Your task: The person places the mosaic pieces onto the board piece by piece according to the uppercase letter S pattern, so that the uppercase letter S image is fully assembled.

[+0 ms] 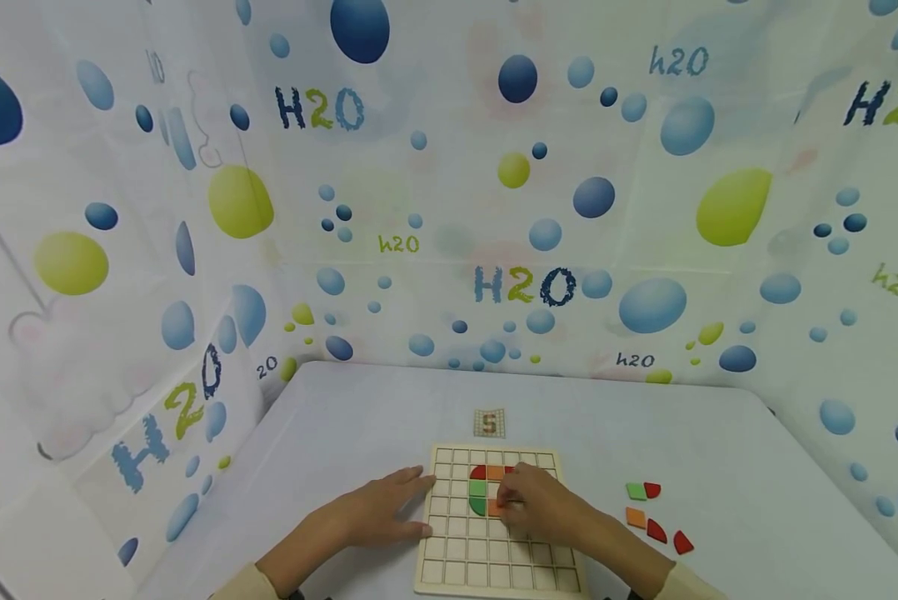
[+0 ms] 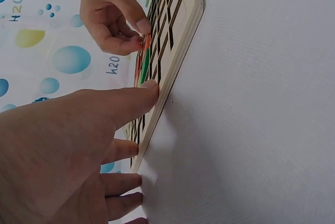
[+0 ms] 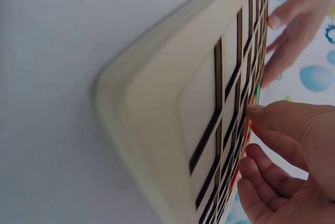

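A square-gridded wooden board lies on the table. My left hand rests at its left edge, thumb and fingertips touching the rim, fingers spread. Over the board's upper middle, my right hand is bent down, its thumb and index finger pinching an orange square tile at a grid cell. Beside that tile sits a dark green quarter-round piece, with a light green square above it. Higher up are a red quarter-round piece and another orange square. The hand partly covers a further red piece.
Right of the board lie loose pieces: a light green square, an orange square and red quarter-rounds. A small gridded card with a 5- or S-like figure lies beyond the board. A printed curtain hangs behind the white table.
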A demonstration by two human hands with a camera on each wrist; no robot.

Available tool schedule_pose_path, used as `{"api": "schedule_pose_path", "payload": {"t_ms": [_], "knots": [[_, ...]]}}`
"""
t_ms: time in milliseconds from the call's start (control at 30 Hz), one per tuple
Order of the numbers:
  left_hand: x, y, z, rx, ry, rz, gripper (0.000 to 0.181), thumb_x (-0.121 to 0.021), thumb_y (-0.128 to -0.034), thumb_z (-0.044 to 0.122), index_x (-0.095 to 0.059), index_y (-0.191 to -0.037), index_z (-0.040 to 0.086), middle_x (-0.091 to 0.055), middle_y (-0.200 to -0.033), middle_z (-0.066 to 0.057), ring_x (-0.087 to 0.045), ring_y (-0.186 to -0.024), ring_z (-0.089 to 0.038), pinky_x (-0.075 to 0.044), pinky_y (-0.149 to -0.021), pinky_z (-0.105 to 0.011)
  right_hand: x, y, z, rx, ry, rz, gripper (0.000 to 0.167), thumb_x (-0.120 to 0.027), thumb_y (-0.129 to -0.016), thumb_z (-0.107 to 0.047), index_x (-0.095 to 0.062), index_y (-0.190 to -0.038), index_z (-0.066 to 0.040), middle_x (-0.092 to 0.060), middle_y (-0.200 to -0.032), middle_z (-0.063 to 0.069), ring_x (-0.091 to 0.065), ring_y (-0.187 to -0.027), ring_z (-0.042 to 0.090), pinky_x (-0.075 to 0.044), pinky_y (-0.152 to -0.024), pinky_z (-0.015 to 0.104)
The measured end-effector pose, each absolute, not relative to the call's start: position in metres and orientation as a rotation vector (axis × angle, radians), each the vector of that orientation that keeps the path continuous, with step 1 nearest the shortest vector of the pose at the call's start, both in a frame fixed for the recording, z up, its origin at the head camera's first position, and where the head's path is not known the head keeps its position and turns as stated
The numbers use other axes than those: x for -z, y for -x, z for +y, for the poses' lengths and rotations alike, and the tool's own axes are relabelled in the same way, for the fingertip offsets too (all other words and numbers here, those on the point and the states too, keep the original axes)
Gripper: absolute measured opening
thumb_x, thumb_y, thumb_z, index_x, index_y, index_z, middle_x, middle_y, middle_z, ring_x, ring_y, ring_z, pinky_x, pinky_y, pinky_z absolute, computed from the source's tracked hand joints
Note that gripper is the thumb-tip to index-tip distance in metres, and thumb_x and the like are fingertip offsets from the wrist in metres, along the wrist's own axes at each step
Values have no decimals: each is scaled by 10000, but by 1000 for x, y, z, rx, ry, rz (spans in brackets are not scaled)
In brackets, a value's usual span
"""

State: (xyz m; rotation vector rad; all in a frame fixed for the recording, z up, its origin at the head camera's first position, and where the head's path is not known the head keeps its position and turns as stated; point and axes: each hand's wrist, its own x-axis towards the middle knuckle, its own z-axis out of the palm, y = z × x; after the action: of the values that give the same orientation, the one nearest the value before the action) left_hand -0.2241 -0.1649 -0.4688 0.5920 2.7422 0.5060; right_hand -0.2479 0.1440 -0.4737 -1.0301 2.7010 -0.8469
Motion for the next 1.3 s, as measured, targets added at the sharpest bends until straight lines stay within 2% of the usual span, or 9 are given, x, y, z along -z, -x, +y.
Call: {"api": "schedule_pose_path", "payload": {"t_ms": [133,300,533,633,800,900,1067,1300], "knots": [[470,224,-165,-500,-587,2746,826,-712,-929,643,-466,-1603,234,-393,-1685,-126,-396,-1542,-368,-407,-1187,-620,469,248,157,879,904,2705,84,-810,-934,-169,-733,-969,-168,-617,-993,-57,-593,-961,131,-556,-831,348],[470,224,-165,-500,-579,2745,824,-706,-928,653,-468,-1602,242,-399,-1683,-122,-400,-1539,-367,-410,-1187,-617,466,251,182,902,755,2752,87,-790,-953,-201,-722,-1004,-181,-618,-1006,-50,-571,-957,150,-529,-807,342],[472,223,-166,-508,-605,2746,825,-696,-932,659,-462,-1606,246,-400,-1682,-124,-404,-1537,-366,-413,-1186,-613,460,254,237,931,664,2855,184,-801,-950,-226,-723,-1094,-142,-668,-1060,-27,-623,-982,157,-575,-856,360],[472,223,-166,-504,-605,2748,825,-692,-932,665,-460,-1608,254,-399,-1682,-118,-405,-1538,-363,-415,-1184,-615,456,256,262,923,528,2881,244,-814,-940,-223,-719,-1143,-126,-688,-1104,-6,-643,-1005,158,-594,-879,377],[471,223,-167,-497,-604,2752,828,-694,-927,671,-460,-1609,264,-405,-1679,-118,-415,-1531,-362,-422,-1178,-614,450,262,304,955,282,2855,333,-790,-963,-255,-697,-1222,-67,-706,-1132,34,-658,-1017,189,-625,-833,379],[471,224,-168,-487,-613,2754,831,-687,-931,673,-455,-1611,256,-402,-1679,-125,-416,-1531,-363,-423,-1179,-609,450,264,324,943,223,2830,373,-768,-979,-282,-673,-1244,-37,-706,-1137,58,-662,-1028,220,-633,-838,421],[471,224,-169,-474,-597,2758,832,-683,-930,681,-455,-1611,262,-399,-1681,-120,-414,-1532,-364,-424,-1175,-618,460,265,339,875,121,2788,382,-764,-967,-283,-659,-1236,-33,-680,-1163,91,-645,-1052,253,-631,-879,480],[474,226,-168,-487,-619,2755,826,-688,-935,664,-463,-1606,238,-405,-1677,-128,-405,-1537,-364,-415,-1180,-621,471,265,341,826,99,2788,303,-778,-955,-219,-684,-1176,-35,-666,-1121,104,-617,-1007,255,-637,-868,447]]}}
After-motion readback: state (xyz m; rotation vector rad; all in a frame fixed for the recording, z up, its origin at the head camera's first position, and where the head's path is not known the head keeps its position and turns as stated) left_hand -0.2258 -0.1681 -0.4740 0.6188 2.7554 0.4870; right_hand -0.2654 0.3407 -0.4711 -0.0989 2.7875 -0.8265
